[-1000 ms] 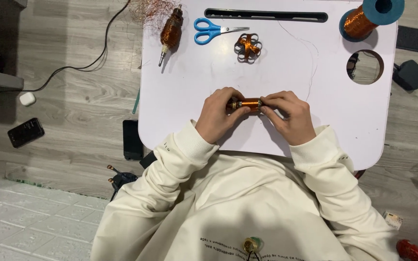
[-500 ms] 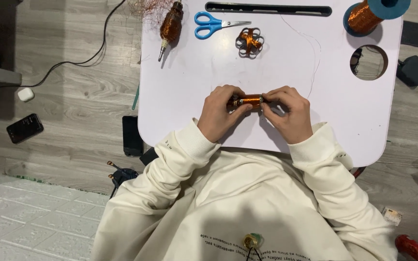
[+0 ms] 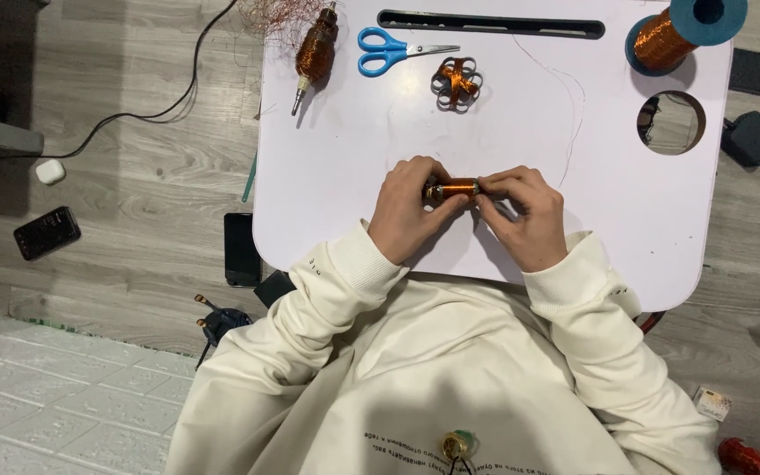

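Blue scissors (image 3: pixel 387 50), a copper-wire spool (image 3: pixel 668 37) and a black phone (image 3: pixel 47 232) lie around.

Hidden and cut off around the hands

Fingers of the left hand (image 3: pixel 405 218) and right hand (image 3: pixel 522 215) cover both ends of the copper coil (image 3: pixel 453 188); far beyond the right hand, the wire spool (image 3: pixel 675 33) is perhaps clipped by the top edge.
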